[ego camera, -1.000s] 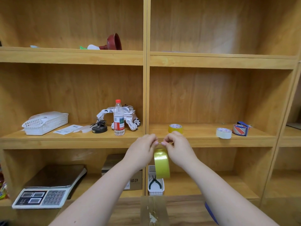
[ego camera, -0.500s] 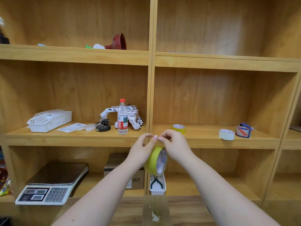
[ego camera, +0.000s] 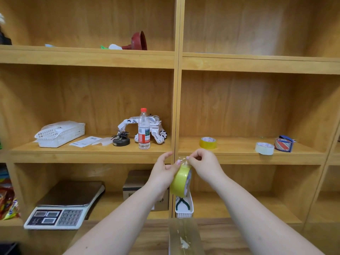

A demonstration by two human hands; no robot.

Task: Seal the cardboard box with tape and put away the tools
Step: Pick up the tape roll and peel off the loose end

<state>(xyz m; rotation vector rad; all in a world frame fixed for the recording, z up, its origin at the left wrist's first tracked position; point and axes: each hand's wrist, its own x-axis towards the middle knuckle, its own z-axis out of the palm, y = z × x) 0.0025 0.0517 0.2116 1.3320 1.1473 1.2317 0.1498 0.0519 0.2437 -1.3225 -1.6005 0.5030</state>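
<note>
A yellow tape roll (ego camera: 180, 182) hangs in front of the shelves, held on edge between both hands. My left hand (ego camera: 162, 169) grips its left side. My right hand (ego camera: 203, 163) pinches the loose end of the tape at the top of the roll. A cardboard box (ego camera: 185, 236) with a clear tape strip down its top shows at the bottom edge of the view. A small cardboard box (ego camera: 132, 183) stands on the lower shelf behind my left forearm.
The middle shelf holds a yellow tape roll (ego camera: 207, 143), a white tape roll (ego camera: 264, 148), a blue tape dispenser (ego camera: 284, 143), a water bottle (ego camera: 144, 128), a toy robot (ego camera: 156, 127) and a white basket (ego camera: 59, 133). Below are a scale (ego camera: 62, 205) and a small white bin with pliers (ego camera: 184, 206).
The view shifted slightly and the hands rose a little. The roll turned from edge-on to angled, and my right fingers now pinch the tape end at its top.
</note>
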